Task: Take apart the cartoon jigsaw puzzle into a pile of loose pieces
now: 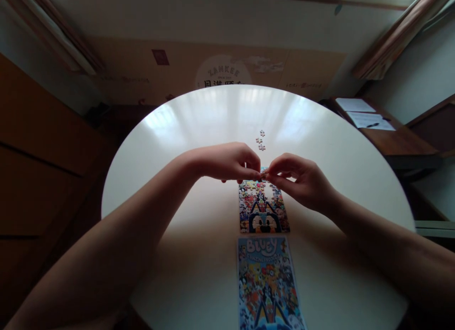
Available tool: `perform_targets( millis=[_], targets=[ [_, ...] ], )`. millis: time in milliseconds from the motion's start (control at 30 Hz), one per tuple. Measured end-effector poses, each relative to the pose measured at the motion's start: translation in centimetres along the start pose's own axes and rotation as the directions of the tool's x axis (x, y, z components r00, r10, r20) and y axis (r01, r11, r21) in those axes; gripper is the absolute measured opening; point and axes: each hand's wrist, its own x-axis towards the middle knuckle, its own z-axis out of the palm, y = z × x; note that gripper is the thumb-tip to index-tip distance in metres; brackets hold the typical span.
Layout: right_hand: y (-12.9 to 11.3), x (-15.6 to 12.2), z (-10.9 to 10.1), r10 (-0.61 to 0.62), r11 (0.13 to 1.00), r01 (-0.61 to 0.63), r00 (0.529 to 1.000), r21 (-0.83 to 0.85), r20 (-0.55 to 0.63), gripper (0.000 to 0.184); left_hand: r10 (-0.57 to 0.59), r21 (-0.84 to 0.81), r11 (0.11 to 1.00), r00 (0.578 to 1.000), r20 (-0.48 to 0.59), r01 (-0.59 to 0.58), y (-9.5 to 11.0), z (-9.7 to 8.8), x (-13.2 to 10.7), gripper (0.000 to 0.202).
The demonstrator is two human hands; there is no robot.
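A partly assembled jigsaw puzzle [265, 221] lies on the white table, showing a dark-and-blue cartoon dog face at its near end. White gaps show in its upper part, and my hands hide some of the far end. Above that end, the fingertips of my left hand [234, 160] and my right hand [304, 180] meet in a pinch on a small puzzle piece [263, 175]. Both hands are closed on it, and the fingers cover most of the piece. Beyond them lie a few loose puzzle pieces [260, 141].
Nearer to me, a printed picture sheet [268, 282] with the word BLUEY lies below the puzzle. The oval white table [142, 178] has a rounded far edge near the wall. At right, a wooden desk [408, 135] holds papers [359, 119] and a pen [372, 125].
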Motion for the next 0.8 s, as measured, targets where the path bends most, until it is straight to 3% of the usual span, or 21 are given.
perform_targets(
  millis=[167, 267, 567, 800],
  targets=[
    [0.0, 0.3, -0.8, -0.266, 0.924, 0.268, 0.963, -0.273, 0.047, 0.01, -0.037, -0.096, 0.994, 0.993, 0.115, 0.048, -0.8, -0.4, 0.1, 0.027],
    [0.2, 0.4, -1.0, -0.351, 0.87, 0.365, 0.931, -0.332, 0.102, 0.009, -0.049, -0.113, 0.991, 0.988, 0.147, 0.066, -0.9, -0.5, 0.0, 0.026],
    [0.3, 0.4, -0.3, -0.389, 0.854, 0.424, 0.905, -0.301, 0.172, 0.01, -0.017, -0.158, 0.986, 0.978, 0.209, 0.051, -0.5, -0.4, 0.1, 0.026],
    [0.2, 0.4, -0.6, -0.408, 0.841, 0.46, 0.885, -0.285, 0.223, 0.009, -0.119, -0.007, 0.993, 0.983, 0.141, 0.121, -1.2, -0.6, -0.2, 0.028]
  ],
)
